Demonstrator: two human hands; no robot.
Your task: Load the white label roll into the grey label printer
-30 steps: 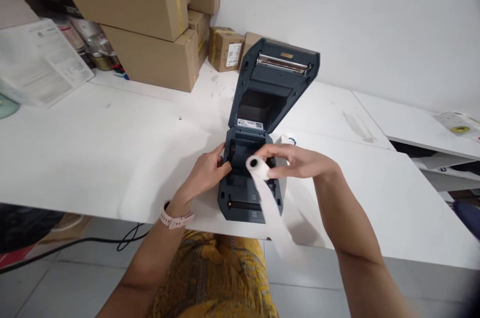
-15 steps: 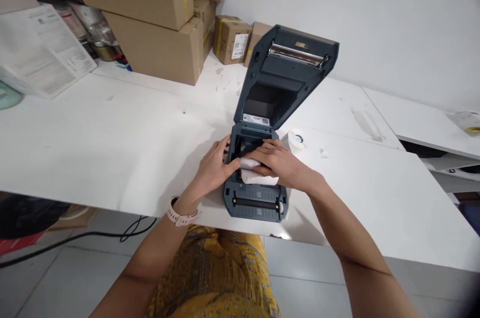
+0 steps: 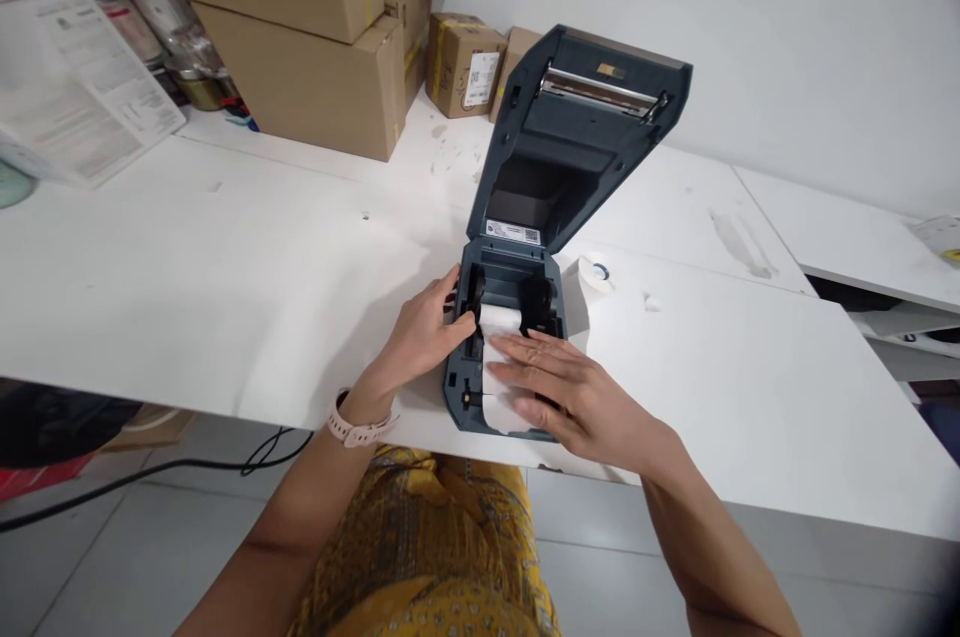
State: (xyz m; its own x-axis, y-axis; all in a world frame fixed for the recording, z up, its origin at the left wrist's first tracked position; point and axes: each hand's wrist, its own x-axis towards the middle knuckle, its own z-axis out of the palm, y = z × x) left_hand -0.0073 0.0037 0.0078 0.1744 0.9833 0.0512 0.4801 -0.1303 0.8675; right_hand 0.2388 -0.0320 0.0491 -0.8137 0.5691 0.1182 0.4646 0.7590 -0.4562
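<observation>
A dark grey label printer [image 3: 551,167] stands on the white table with its lid raised. Inside it sits a small white paper roll [image 3: 500,319], its strip running toward me over the printer's front edge. My right hand [image 3: 570,392] lies on the strip, fingers spread and pressing it flat. At the printer's left side, my left hand [image 3: 424,327] has its thumb on the inner rim near the roll and its other fingers along the outer wall. The front roller is mostly covered by paper and my right hand.
Another white roll [image 3: 589,282] stands on the table [image 3: 225,297] right beside the printer. Cardboard boxes [image 3: 300,77] are stacked at the back left, near a plastic-wrapped package with printed paper [image 3: 90,87]. A black cable [image 3: 187,464] runs below the table edge at left.
My right hand has moved toward me from the roll onto the strip. The paper now reaches over the front roller. My left hand stays at the printer's left side.
</observation>
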